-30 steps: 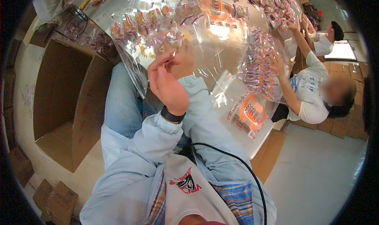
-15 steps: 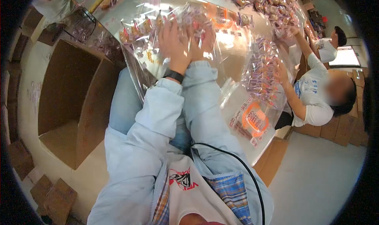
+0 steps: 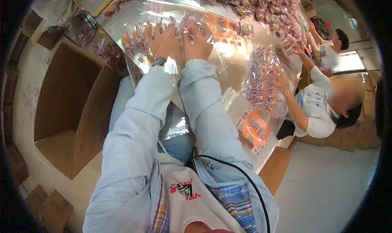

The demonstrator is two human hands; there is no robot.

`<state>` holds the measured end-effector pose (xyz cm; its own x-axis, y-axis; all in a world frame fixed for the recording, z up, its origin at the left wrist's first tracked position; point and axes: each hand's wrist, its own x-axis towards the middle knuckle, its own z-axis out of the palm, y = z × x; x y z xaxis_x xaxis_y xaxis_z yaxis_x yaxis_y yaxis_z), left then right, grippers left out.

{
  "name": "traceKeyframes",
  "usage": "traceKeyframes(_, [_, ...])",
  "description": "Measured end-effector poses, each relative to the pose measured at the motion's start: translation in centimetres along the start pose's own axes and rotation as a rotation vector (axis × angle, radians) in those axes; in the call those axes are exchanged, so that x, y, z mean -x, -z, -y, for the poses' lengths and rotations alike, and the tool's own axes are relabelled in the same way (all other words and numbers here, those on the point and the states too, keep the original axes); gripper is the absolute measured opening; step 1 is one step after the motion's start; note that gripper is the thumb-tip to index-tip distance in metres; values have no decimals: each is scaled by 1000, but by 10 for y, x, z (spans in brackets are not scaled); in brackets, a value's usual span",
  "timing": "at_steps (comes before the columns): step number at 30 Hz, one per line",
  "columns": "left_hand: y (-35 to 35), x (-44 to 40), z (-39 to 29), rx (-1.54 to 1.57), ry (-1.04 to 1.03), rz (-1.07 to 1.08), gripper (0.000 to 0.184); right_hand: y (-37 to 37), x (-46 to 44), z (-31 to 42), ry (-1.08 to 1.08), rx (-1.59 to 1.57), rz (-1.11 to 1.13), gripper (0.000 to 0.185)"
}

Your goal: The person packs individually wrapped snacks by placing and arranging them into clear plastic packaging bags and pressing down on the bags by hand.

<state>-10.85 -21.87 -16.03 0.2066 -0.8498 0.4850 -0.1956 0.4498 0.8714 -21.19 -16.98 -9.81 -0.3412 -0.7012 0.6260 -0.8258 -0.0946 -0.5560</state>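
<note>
A clear plastic bag [image 3: 141, 61] lies on the table with a row of small wrapped snack packets [image 3: 130, 41] along its far part. My left hand [image 3: 164, 44] rests on these packets, fingers spread and slightly bent. Close beside it, my right hand [image 3: 197, 47] has its fingers curled around packets at the right part of the row. Glare on the film hides some fingertips, and I cannot tell how far each hand is inside the bag. Orange printing [image 3: 220, 26] shows just right of my right hand.
A heap of wrapped snacks [image 3: 261, 8] covers the table's far side. To the right lie a filled bag [image 3: 261, 79] and a printed bag [image 3: 255, 128], where a co-worker [image 3: 318, 98] handles packets. Another person sits beyond. An open cardboard box [image 3: 73, 110] stands at left.
My hands have moved apart; the left has shifted left along the packet row, the right slightly left. The co-worker's farther hand has lifted, holding something near the heap.
</note>
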Motion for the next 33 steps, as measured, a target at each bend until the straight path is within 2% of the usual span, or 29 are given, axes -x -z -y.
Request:
traceKeyframes(2, [9,2,-9,120,-42,49,27,-5,-7,2,37,72,-38,35])
traceKeyframes(4, [18,4,-43,-830,-286,6,27,-9,-8,-1,51,112,-41,38])
traceKeyframes(5, [19,2,-49,-890,-288,8,24,-11,-10,-4,54,112,-32,39])
traceKeyframes(9, [21,-2,-57,-803,-226,-1,22,-16,-20,-4,67,300,53,38])
traceKeyframes(11, [18,-2,-43,-772,-241,-7,21,-14,-20,-2,-18,269,168,39])
traceKeyframes(15, [28,-7,-66,-757,-164,65,27,-15,-34,7,-104,351,339,36])
traceKeyframes(18, [31,-4,-63,-798,-184,67,30,-33,-36,2,-39,401,294,38])
traceKeyframes(20, [28,-6,-65,-819,-171,93,33,-31,-43,4,-21,485,427,39])
traceKeyframes(21, [25,-8,-67,-906,-79,188,42,-27,-49,9,1,524,485,40])
traceKeyframes(24, [25,-12,-70,-912,-82,179,42,-19,-50,17,49,600,574,40])
traceKeyframes(25, [23,-11,-66,-927,-158,104,41,-24,-44,7,99,544,426,31])
traceKeyframes(28, [27,-22,-44,-1022,-238,159,39,-30,-49,2,30,614,513,32])
traceKeyframes(29, [27,-23,-43,-1019,-244,154,39,-33,-44,-6,57,511,381,37])
traceKeyframes(30, [28,-21,-47,-1018,-247,150,38,-40,-40,-14,43,477,340,40])
traceKeyframes(32, [31,-18,-49,-1013,-245,121,38,-51,-34,-20,23,416,273,48])
traceKeyframes(33, [30,-16,-47,-1006,-248,105,38,-40,-33,-16,59,263,315,54])
